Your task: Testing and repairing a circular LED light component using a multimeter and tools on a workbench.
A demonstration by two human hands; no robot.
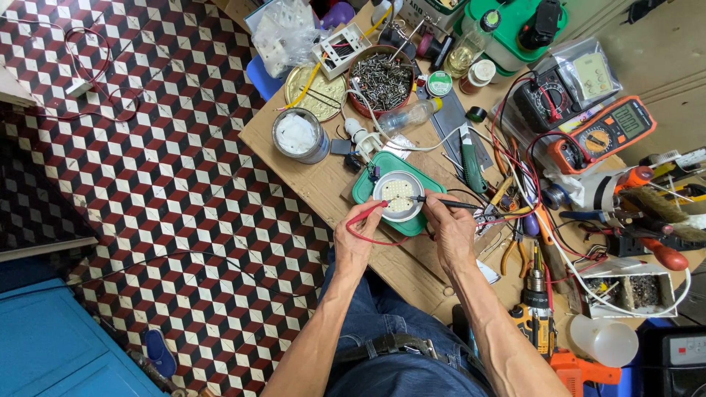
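Orange drill [581, 367] cut off (bottom edge), probe tips too small

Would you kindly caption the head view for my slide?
Left hand and right hand press red probe and black probe onto a round LED board.

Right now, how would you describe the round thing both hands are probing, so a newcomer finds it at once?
On the cluttered cardboard-topped workbench, find the green tray at its near edge. On it sits a round white LED board dotted with pale yellow squares, in a white ring. Only there do the left hand's red probe and the right hand's black probe meet.
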